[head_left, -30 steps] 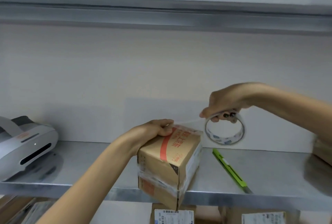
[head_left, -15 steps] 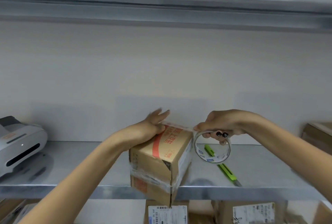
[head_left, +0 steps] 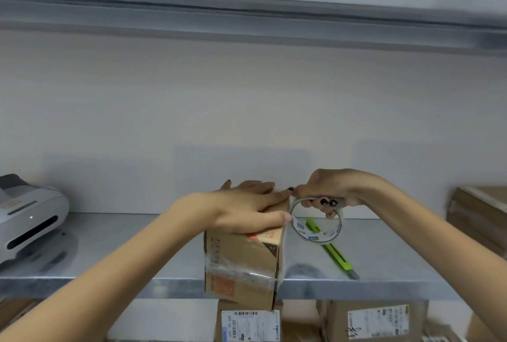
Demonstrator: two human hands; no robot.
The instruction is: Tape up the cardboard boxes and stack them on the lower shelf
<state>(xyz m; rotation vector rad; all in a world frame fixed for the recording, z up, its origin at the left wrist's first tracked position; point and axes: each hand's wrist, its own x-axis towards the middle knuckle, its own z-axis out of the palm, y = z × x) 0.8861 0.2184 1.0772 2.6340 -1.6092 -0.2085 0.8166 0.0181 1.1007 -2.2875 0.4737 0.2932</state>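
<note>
- My left grip [head_left: 247,210] lies flat with straight fingers, pressing on top of the box [head_left: 241,262]. I judge it is smoothing the tape down and pinning the box against the pull.
- My right grip [head_left: 329,191] is curled round the roll [head_left: 317,222], held just beside the box's upper right edge, probably for a short, taut strip.
- The box stands at the front edge of the shelf [head_left: 109,245], not yet stacked. Labelled boxes [head_left: 375,319] sit below.
- The cutter [head_left: 337,256] lies right of the box, handy for severing the tape.
</note>
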